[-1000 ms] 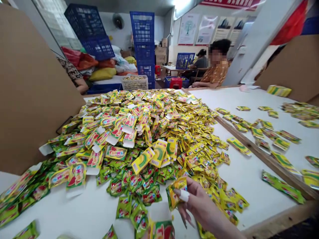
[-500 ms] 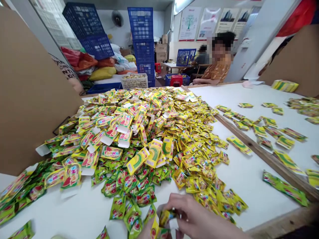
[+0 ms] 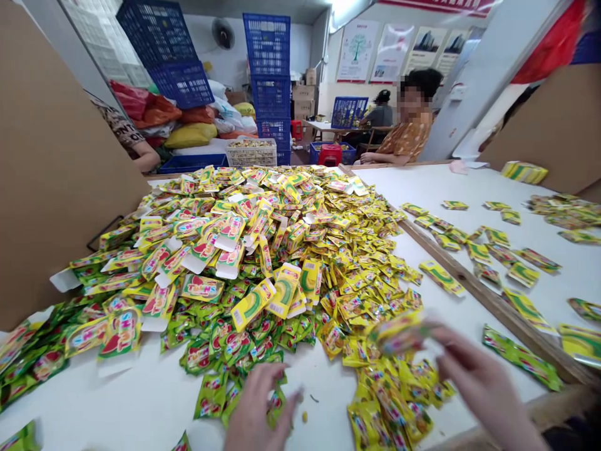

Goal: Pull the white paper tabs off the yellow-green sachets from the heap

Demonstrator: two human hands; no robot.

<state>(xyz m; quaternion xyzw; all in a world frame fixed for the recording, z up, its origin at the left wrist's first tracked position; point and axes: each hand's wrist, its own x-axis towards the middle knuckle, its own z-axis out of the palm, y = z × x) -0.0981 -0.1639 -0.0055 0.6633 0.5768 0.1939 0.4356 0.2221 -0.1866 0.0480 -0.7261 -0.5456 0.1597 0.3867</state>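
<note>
My right hand (image 3: pixel 462 357) holds a small yellow candy box (image 3: pixel 399 332), blurred by motion, over the yellow candy packets (image 3: pixel 385 388) at the lower right. Fingers apart, my left hand (image 3: pixel 263 407) hovers at the bottom centre, nearest to some green candy packets (image 3: pixel 211 391). Behind both hands a large heap mixes flat and folded candy boxes (image 3: pixel 253 304) with green and yellow packets. Several boxes on the heap show open white flaps.
A wooden strip (image 3: pixel 460 275) divides the white table (image 3: pixel 126 407); more boxes lie beyond it. Cardboard (image 3: pixel 61 175) stands at the left. Blue crates (image 3: pixel 267 81) are stacked behind, and a seated person (image 3: pixel 413 131) is across the table.
My hands have parted. The right hand has moved right and up with the box; the left has let go and opened its fingers. The view has shifted slightly.
</note>
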